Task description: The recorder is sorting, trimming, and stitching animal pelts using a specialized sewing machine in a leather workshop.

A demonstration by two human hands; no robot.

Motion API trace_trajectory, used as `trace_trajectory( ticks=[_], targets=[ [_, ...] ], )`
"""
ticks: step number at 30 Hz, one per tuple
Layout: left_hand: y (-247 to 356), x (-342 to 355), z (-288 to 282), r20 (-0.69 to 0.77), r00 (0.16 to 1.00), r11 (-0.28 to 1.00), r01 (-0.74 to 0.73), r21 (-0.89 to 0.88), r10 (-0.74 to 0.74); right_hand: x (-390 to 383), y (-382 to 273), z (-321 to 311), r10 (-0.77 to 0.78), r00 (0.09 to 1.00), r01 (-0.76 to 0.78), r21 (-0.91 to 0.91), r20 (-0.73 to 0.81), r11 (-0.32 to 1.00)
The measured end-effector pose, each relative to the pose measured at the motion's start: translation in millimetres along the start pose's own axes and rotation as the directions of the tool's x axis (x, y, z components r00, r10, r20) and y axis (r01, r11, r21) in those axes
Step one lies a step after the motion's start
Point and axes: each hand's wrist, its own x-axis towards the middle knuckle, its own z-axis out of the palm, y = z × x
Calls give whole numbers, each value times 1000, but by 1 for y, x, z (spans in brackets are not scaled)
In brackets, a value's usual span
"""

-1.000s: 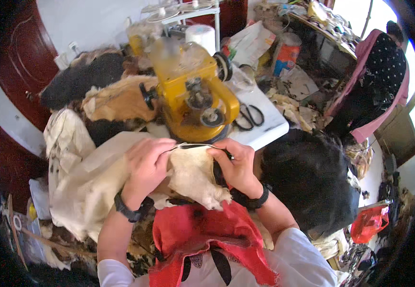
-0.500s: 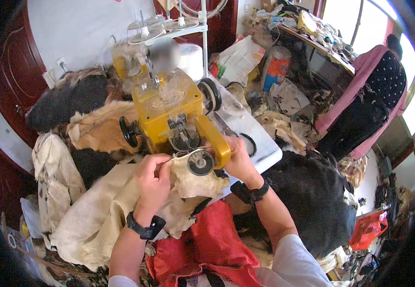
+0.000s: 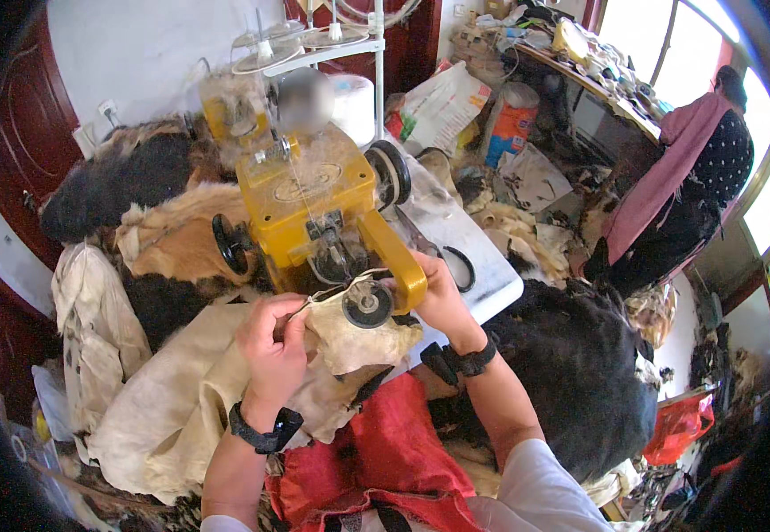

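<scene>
A yellow fur sewing machine (image 3: pixel 309 191) stands before me, with thread running down its front to a dark round disc. Below the stitching point, a pale hide (image 3: pixel 349 346) drapes over a black feed wheel (image 3: pixel 367 304). My left hand (image 3: pixel 271 341) pinches the edge of this hide, left of the wheel, thumb against the fingers. On the wheel's other side, my right hand (image 3: pixel 442 306) is closed at the hide's far edge; the machine's yellow arm (image 3: pixel 394 253) partly covers its fingers. Each wrist wears a black band.
A white table (image 3: pixel 491 284) extends right of the machine, with scissors (image 3: pixel 456 266) on it. Hides are heaped around, including a large black one (image 3: pixel 562 381). Red cloth (image 3: pixel 402 443) covers my lap. At the right a person (image 3: pixel 695 177) stands by a cluttered bench (image 3: pixel 593 75).
My left hand has shifted slightly left, drawing the hide's edge with it. The whole view has moved a little. The person at the right stands more upright.
</scene>
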Motion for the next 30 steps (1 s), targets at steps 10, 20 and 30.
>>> trace_trajectory(
  ticks=[10, 20, 30],
  targets=[
    [1, -9, -6, 20, 999, 999, 28, -24, -27, -7, 6, 5, -20, 1000, 20, -24, -4, 1000],
    [3, -9, -11, 14, 997, 997, 75, -4, -75, -20, 17, 14, -246, 905, 91, -408, -347, 909],
    [1, -12, -14, 42, 993, 994, 112, 10, -112, -41, 21, 22, 132, 987, -123, 89, -97, 988]
  ],
)
